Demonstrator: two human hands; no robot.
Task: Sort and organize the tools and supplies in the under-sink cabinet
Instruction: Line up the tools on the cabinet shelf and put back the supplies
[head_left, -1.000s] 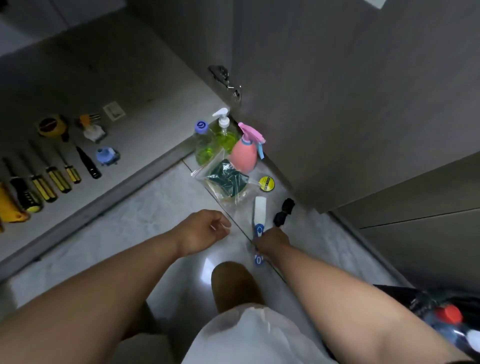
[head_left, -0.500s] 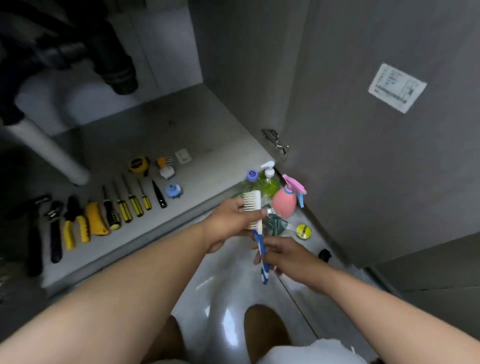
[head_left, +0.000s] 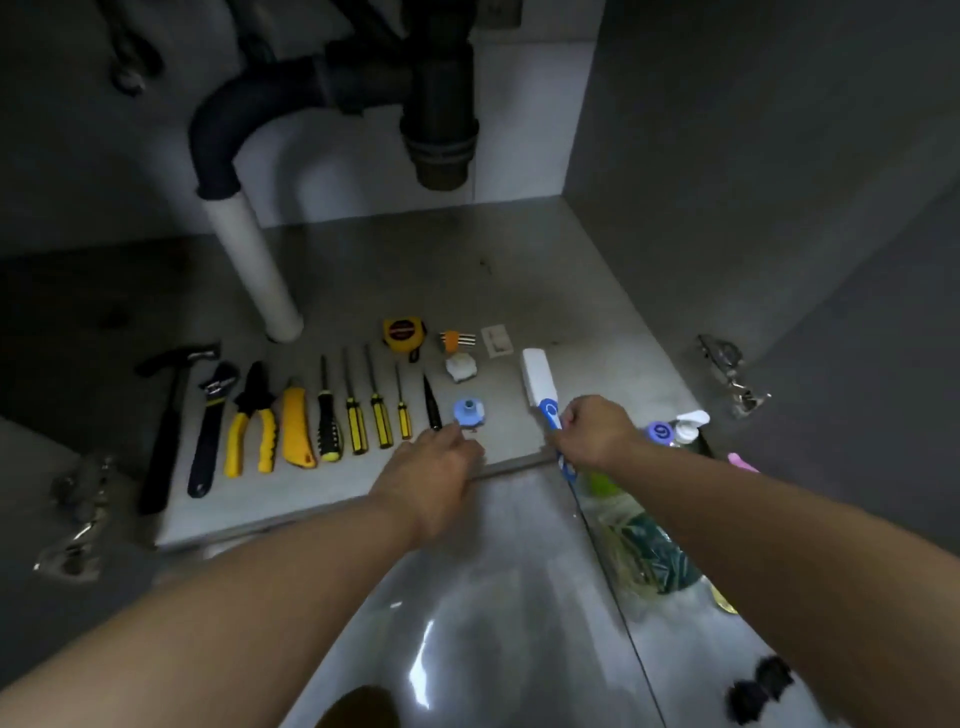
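**A:** Right of the small blue round plastic fitting (head_left: 469, 412) on the grey cabinet floor (head_left: 519, 270), that's where your white-headed, blue-handled scrub brush (head_left: 540, 387) is now. A second ago it was out over the tiles in both hands.

**B:** Yep, your right hand (head_left: 592, 431) has fingers clamped round the handle, head pointing toward the back. Your left hand (head_left: 431, 467) let go and hovers just in front of the fitting, fingers loosely curled, holding nothing.

**A:** So the brush starts a supplies row right of the fitting, I'd guess. The bottles further right are not yet in.
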